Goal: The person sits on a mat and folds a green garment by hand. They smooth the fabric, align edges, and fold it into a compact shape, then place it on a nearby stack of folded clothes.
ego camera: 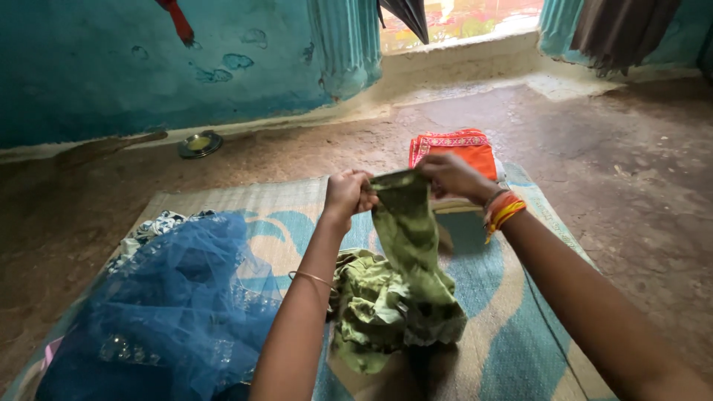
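Observation:
Both my hands hold up a green patterned garment [405, 267] by its top edge above a woven mat [512, 334]. My left hand [347, 194] is closed on the left corner of the cloth. My right hand [453, 177], with orange and yellow bangles at the wrist, pinches the right corner. The rest of the green cloth hangs down and bunches on the mat between my forearms.
A blue net fabric with sequins [178, 312] is heaped on the mat at the left, over a white-and-dark printed cloth [152, 229]. A folded orange cloth [454, 151] lies beyond my hands. A metal plate [199, 144] sits by the teal wall on the earthen floor.

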